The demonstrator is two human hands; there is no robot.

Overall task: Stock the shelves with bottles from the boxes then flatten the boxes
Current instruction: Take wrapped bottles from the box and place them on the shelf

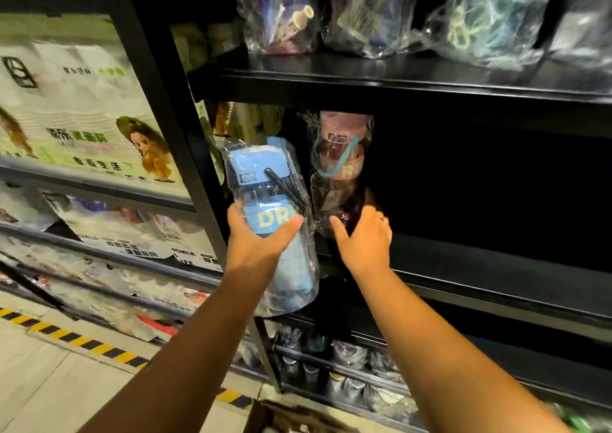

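Observation:
My left hand (256, 244) grips a blue bottle (268, 201) wrapped in clear plastic, held upright in front of the left end of the black middle shelf (463, 257). A dark bottle with a pink lid (341, 167), also in a plastic bag, stands on that shelf just to the right. My right hand (364, 237) has its fingers around the lower part of this bottle. Most of the middle shelf to the right is dark and bare.
The top shelf (364, 75) carries several bagged bottles (480, 18). More bottles (331, 363) fill the bottom shelf. A black upright post (172, 128) stands left of the bottles. Printed cartons (92, 108) fill the neighbouring rack. A cardboard box edge (298, 416) shows below, on a floor with yellow-black tape (82, 343).

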